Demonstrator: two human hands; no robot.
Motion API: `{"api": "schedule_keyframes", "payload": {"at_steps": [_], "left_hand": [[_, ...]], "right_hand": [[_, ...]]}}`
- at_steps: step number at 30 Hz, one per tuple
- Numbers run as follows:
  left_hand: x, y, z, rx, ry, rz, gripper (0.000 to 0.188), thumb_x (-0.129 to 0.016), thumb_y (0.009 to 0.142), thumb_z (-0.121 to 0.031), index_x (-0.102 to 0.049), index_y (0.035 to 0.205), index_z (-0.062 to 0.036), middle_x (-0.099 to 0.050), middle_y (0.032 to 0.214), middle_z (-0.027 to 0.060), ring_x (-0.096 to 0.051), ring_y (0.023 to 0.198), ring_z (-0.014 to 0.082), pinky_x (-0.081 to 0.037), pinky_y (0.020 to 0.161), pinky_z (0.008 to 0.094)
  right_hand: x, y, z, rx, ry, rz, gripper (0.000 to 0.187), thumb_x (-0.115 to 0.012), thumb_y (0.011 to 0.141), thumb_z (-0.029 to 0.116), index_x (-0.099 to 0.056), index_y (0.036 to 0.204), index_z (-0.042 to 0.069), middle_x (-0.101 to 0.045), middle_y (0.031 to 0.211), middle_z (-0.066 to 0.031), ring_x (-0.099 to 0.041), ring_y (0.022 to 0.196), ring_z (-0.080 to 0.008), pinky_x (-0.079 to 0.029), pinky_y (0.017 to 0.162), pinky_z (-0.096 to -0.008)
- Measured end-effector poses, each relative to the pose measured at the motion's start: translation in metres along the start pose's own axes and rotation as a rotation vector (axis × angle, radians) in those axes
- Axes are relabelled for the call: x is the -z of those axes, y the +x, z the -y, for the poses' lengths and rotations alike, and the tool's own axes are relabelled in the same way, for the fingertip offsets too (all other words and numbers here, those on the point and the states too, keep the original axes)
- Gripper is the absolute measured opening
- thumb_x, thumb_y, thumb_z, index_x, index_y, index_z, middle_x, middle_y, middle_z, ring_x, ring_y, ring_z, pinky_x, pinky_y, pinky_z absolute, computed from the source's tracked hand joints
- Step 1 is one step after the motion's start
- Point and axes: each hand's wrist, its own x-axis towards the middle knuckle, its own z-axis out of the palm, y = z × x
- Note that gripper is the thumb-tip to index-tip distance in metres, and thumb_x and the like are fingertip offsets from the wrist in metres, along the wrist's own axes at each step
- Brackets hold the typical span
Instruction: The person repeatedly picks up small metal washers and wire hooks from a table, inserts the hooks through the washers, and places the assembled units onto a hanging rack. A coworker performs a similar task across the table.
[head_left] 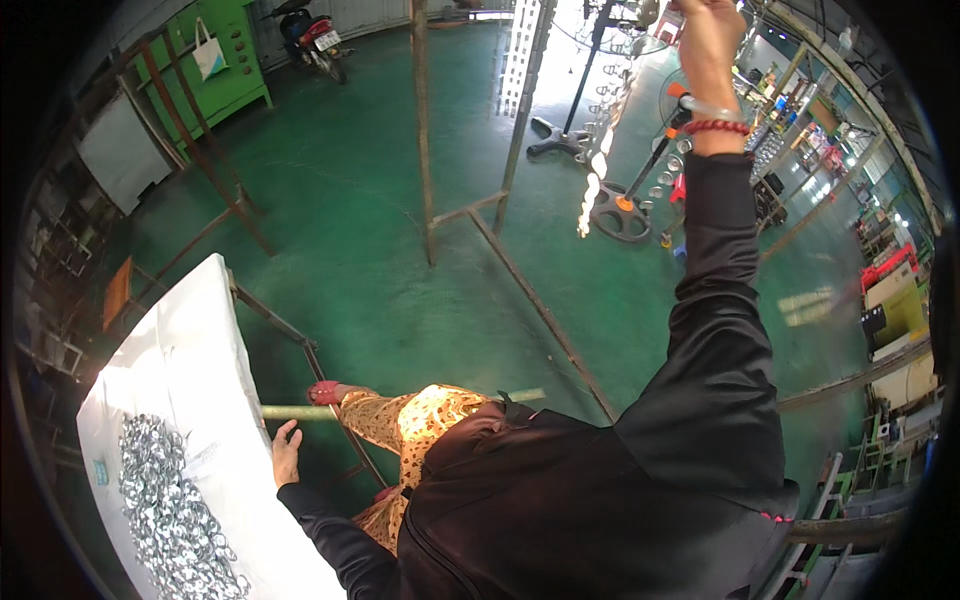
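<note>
My left hand [286,455] rests at the edge of a white-covered table [215,350], its fingers loosely apart and holding nothing. On that table lies a heap of small shiny metal rings or discs [175,505], a little way from the hand. My right hand [712,45] is raised high at the upper edge of the picture. Its fingers look pinched together, but their tips are partly cut off, so what they hold is unclear. Near it hang strands of shiny metal pieces [600,165]; whether the hand touches them I cannot tell.
Rusty metal frame bars [545,310] stand on the green floor [330,215]. A fan stand with a round base [622,212] is below the hanging strands. Farther off are a motorbike [312,42] and a green cabinet [205,75] with a bag. Cluttered equipment lines the right side.
</note>
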Motion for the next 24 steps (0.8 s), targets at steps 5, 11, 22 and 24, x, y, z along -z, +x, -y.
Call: {"api": "schedule_keyframes", "payload": {"at_steps": [5,11,22,24], "left_hand": [[0.008,-0.003,0.008,-0.008,0.045,0.008,0.031,-0.057,0.086,-0.008,-0.055,0.117,-0.0016,-0.055,0.12,0.0107,-0.047,0.114,0.0218,-0.032,0.1,0.0314],[0.011,-0.003,0.013,-0.001,0.0,-0.01,0.03,-0.057,0.085,-0.003,-0.054,0.115,0.0007,-0.055,0.118,0.0107,-0.048,0.114,0.0219,-0.033,0.1,0.0324],[0.013,-0.014,-0.018,0.213,0.035,0.074,0.04,-0.056,0.088,-0.022,-0.048,0.127,-0.0145,-0.041,0.135,0.0112,-0.03,0.13,0.0312,-0.023,0.101,0.0551],[0.01,-0.009,-0.013,0.223,0.016,0.11,0.042,-0.056,0.088,-0.024,-0.046,0.129,-0.0149,-0.04,0.137,0.0099,-0.027,0.131,0.0303,-0.021,0.102,0.0556]], "right_hand": [[0.045,0.028,0.008,-0.174,-0.037,-0.173,0.013,-0.062,0.079,0.008,-0.062,0.092,0.005,-0.061,0.07,-0.0037,-0.057,0.058,-0.0126,-0.047,0.051,-0.0266],[0.132,0.102,-0.049,-0.068,-0.154,-0.399,0.023,-0.067,0.08,0.004,-0.063,0.102,0.001,-0.065,0.083,-0.0045,-0.059,0.068,-0.0102,-0.046,0.06,-0.0224],[0.169,0.162,-0.033,-0.366,-0.258,-0.36,0.019,-0.061,0.087,0.014,-0.064,0.106,0.015,-0.064,0.095,0.0073,-0.054,0.084,-0.0065,-0.042,0.071,-0.0276],[0.207,0.212,-0.042,-0.402,-0.242,-0.287,0.019,-0.06,0.087,0.016,-0.063,0.106,0.015,-0.061,0.088,0.0082,-0.053,0.084,-0.0058,-0.042,0.071,-0.0263]]}}
